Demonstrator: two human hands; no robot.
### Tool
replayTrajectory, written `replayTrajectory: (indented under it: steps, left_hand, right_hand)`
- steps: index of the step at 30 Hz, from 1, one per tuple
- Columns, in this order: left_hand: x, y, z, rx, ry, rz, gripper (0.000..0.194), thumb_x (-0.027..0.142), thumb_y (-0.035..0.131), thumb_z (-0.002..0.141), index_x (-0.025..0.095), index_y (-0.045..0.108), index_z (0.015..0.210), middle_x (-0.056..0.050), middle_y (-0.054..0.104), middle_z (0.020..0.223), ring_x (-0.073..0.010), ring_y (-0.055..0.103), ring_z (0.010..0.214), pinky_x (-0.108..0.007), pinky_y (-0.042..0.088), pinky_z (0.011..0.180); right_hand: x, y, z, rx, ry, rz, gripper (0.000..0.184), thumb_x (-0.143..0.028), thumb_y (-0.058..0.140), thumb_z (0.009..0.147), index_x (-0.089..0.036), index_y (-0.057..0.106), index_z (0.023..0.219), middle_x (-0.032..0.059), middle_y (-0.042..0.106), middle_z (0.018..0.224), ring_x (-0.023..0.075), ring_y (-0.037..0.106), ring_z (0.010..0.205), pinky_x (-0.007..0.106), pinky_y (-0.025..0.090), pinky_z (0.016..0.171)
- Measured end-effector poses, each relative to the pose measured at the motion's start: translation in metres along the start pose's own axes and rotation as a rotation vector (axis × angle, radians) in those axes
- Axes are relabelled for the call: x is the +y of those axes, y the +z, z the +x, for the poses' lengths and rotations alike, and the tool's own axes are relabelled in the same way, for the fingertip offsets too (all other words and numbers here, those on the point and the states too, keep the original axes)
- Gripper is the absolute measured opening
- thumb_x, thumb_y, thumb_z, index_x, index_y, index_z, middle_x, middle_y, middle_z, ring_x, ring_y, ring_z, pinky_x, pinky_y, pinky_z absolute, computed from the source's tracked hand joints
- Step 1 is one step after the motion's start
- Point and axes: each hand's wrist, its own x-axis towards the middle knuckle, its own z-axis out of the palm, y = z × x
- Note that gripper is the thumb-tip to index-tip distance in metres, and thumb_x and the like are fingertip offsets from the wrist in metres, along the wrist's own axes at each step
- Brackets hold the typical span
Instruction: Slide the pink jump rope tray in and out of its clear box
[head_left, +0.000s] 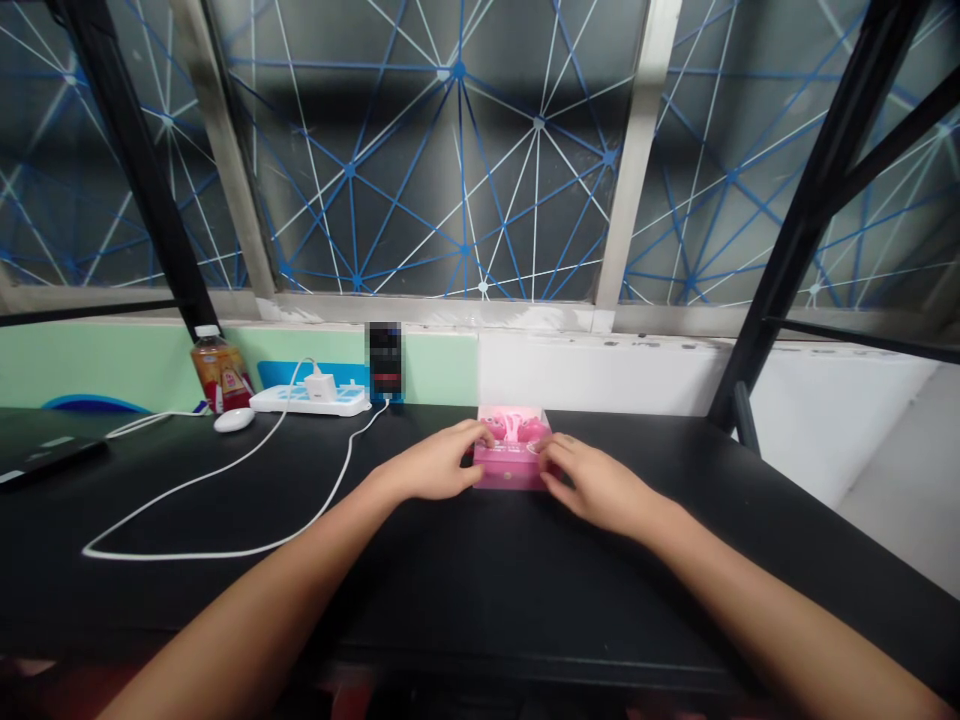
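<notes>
A small pink box rests on the black table, with its front towards me. Rounded pink shapes with a paler middle show at its top; whether they are printed or lie inside, I cannot tell. My left hand grips the box's left side, its fingers at the upper edge and its thumb lower down by the front corner. On the opposite side my right hand has its curled fingers against the right edge. Both palms face inwards, and the undersides of the fingers are partly hidden.
Left on the black table lie a white cable, a white mouse and a dark flat device. Along the wall stand a drink bottle, a power strip and a blurred-out phone. Black frame posts rise at both sides.
</notes>
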Motion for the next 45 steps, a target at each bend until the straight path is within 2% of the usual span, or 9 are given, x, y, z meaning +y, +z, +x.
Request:
replayTrajectory:
  steps: [3, 8, 13, 17, 27, 35, 38, 42, 45]
  left_hand:
    - [0.003, -0.003, -0.001, -0.038, 0.002, -0.002, 0.050, 0.019, 0.057, 0.078, 0.024, 0.050, 0.127, -0.006, 0.053, 0.128, -0.0221, 0.056, 0.110, -0.032, 0.047, 0.090]
    - [-0.001, 0.002, 0.002, 0.005, 0.009, 0.046, 0.034, 0.031, 0.057, 0.087, 0.025, 0.057, 0.121, -0.006, 0.054, 0.128, -0.0228, 0.054, 0.114, -0.034, 0.045, 0.094]
    - [-0.005, 0.006, 0.003, 0.033, 0.028, 0.081, 0.032, 0.027, 0.055, 0.088, 0.025, 0.058, 0.120, -0.006, 0.055, 0.127, -0.0222, 0.055, 0.114, -0.035, 0.043, 0.098]
    - [-0.004, 0.005, 0.002, 0.018, 0.020, 0.055, 0.039, 0.021, 0.055, 0.084, 0.026, 0.056, 0.122, -0.005, 0.052, 0.131, -0.0219, 0.056, 0.112, -0.033, 0.045, 0.095]
    - [0.000, 0.000, 0.000, -0.034, 0.004, 0.010, 0.048, 0.013, 0.051, 0.077, 0.024, 0.053, 0.124, -0.007, 0.050, 0.130, -0.0209, 0.057, 0.107, -0.032, 0.048, 0.091]
    - [-0.002, -0.004, 0.000, -0.067, 0.037, -0.018, 0.042, 0.014, 0.053, 0.079, 0.023, 0.056, 0.120, -0.007, 0.051, 0.130, -0.0207, 0.055, 0.110, -0.034, 0.045, 0.097]
    - [-0.001, -0.003, 0.001, -0.052, 0.054, -0.032, 0.038, 0.015, 0.052, 0.083, 0.023, 0.057, 0.119, -0.007, 0.053, 0.129, -0.0209, 0.053, 0.115, -0.034, 0.042, 0.100]
    - [0.002, -0.005, 0.003, -0.037, 0.037, -0.057, 0.026, 0.029, 0.045, 0.095, 0.022, 0.060, 0.115, -0.007, 0.055, 0.124, -0.0195, 0.054, 0.114, -0.034, 0.040, 0.102]
    - [0.004, -0.005, 0.003, -0.035, 0.020, -0.061, 0.028, 0.034, 0.040, 0.098, 0.023, 0.062, 0.110, -0.006, 0.057, 0.122, -0.0188, 0.053, 0.114, -0.034, 0.039, 0.103]
  right_hand:
    - [0.006, 0.003, 0.001, 0.080, 0.040, 0.058, 0.026, -0.017, 0.052, 0.087, -0.020, 0.055, 0.113, 0.0097, 0.057, 0.113, 0.0213, 0.059, 0.102, 0.039, 0.051, 0.091]
    - [0.014, 0.010, 0.000, 0.087, 0.070, 0.055, 0.036, -0.020, 0.053, 0.089, -0.024, 0.056, 0.124, 0.0105, 0.049, 0.129, 0.0246, 0.052, 0.118, 0.044, 0.044, 0.102]
    - [0.017, 0.012, 0.001, 0.093, 0.058, 0.061, 0.032, -0.020, 0.051, 0.091, -0.024, 0.061, 0.121, 0.0100, 0.058, 0.120, 0.0244, 0.056, 0.111, 0.046, 0.046, 0.099]
    - [0.018, 0.011, 0.002, 0.084, 0.057, 0.080, 0.031, -0.020, 0.051, 0.092, -0.023, 0.061, 0.121, 0.0094, 0.058, 0.121, 0.0237, 0.056, 0.111, 0.045, 0.045, 0.100]
    - [0.010, 0.002, 0.001, 0.027, 0.078, 0.136, 0.051, -0.005, 0.050, 0.079, -0.022, 0.059, 0.126, 0.0093, 0.055, 0.129, 0.0237, 0.052, 0.119, 0.045, 0.040, 0.106]
    - [0.011, -0.001, 0.002, 0.072, 0.092, 0.100, 0.027, -0.029, 0.052, 0.093, -0.025, 0.067, 0.115, 0.0071, 0.066, 0.114, 0.0232, 0.060, 0.107, 0.042, 0.047, 0.097]
    - [0.010, 0.001, 0.003, 0.083, 0.084, 0.073, 0.028, -0.029, 0.046, 0.096, -0.025, 0.067, 0.114, 0.0059, 0.068, 0.111, 0.0222, 0.062, 0.105, 0.041, 0.049, 0.095]
    - [0.009, 0.001, 0.003, 0.073, 0.108, 0.083, 0.026, -0.028, 0.047, 0.096, -0.024, 0.067, 0.113, 0.0067, 0.066, 0.112, 0.0217, 0.060, 0.105, 0.040, 0.048, 0.096]
    - [0.009, -0.003, -0.002, -0.003, 0.104, 0.144, 0.031, -0.030, 0.056, 0.091, -0.024, 0.062, 0.120, 0.0081, 0.059, 0.124, 0.0224, 0.055, 0.115, 0.040, 0.043, 0.102]
